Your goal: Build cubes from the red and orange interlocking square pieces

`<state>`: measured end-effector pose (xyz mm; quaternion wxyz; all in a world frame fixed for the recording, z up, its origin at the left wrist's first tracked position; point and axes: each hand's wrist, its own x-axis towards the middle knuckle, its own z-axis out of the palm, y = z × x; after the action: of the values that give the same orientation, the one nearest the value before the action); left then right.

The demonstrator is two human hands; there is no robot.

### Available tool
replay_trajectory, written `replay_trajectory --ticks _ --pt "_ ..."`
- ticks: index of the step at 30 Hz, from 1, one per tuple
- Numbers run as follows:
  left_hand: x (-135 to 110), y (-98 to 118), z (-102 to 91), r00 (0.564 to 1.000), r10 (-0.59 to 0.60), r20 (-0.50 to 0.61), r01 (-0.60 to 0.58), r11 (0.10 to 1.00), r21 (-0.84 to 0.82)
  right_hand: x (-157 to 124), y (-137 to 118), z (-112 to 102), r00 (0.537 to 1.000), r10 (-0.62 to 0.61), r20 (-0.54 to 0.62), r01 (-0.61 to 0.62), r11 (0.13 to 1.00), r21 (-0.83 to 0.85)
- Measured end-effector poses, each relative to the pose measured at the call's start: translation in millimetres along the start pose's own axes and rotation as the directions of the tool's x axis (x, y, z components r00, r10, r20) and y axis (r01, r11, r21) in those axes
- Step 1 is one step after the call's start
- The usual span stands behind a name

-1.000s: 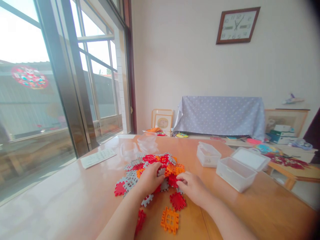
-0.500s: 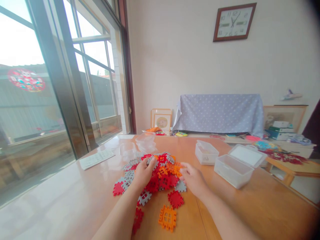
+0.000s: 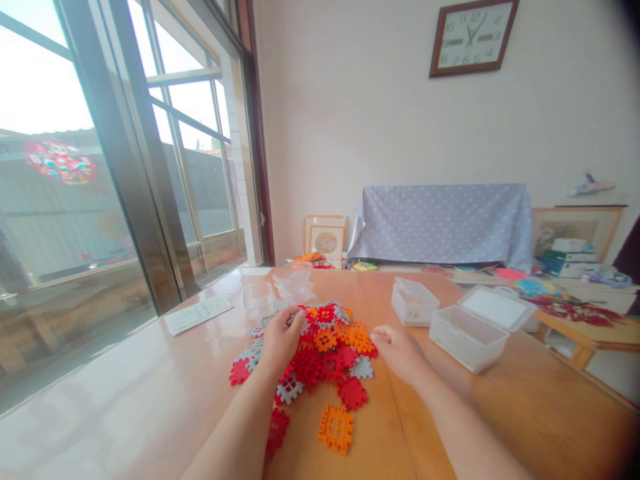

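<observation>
A heap of red, grey and orange plastic interlocking building tiles (image 3: 307, 363) lies on the wooden table, several of them with window-like grids. My left hand (image 3: 283, 335) is over the heap's left side, thumb and fingers drawn together; anything between them is too small to make out. Just right of the heap, by some orange tiles (image 3: 359, 338), is my right hand (image 3: 398, 348). Its fingers are curled closed, and what they may hold is hidden. Nearer to me lie a single orange tile (image 3: 336, 429) and a red tile (image 3: 353, 393).
Two clear plastic boxes stand to the right, one farther back (image 3: 414, 307) and one with its lid open (image 3: 467, 343). Clear containers (image 3: 293, 285) are behind the heap. A printed sheet (image 3: 199, 316) lies at left, beside the window.
My left hand has closed its fingers and shifted slightly left. My right hand has drawn back a little to the right, away from the orange tiles. The view has shifted slightly.
</observation>
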<state>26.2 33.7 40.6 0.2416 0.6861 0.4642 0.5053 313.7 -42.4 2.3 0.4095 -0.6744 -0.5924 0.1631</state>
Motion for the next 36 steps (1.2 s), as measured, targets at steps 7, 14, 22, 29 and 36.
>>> replay_trajectory --ticks 7,14,22,29,36 --pt "7 -11 0.0 0.992 -0.093 -0.081 0.09 0.995 -0.042 0 4 3 1.0 -0.012 0.005 0.012 0.996 -0.086" --pt "5 -13 -1.6 0.986 0.032 -0.161 0.033 0.924 0.381 4 18 8 0.998 -0.04 0.045 0.044 0.994 -0.098" --pt "-10 11 -0.1 0.968 0.242 -0.061 -0.166 0.807 0.567 4 12 12 0.992 -0.121 0.039 0.125 0.979 -0.158" --pt "-26 27 11.7 0.957 0.227 0.182 -0.291 0.759 0.582 -4 5 23 0.975 -0.193 0.109 0.216 0.938 -0.272" --pt "-20 16 4.5 0.984 0.168 0.052 -0.156 0.703 0.693 -3 -2 23 0.977 -0.197 0.084 0.213 0.937 -0.277"
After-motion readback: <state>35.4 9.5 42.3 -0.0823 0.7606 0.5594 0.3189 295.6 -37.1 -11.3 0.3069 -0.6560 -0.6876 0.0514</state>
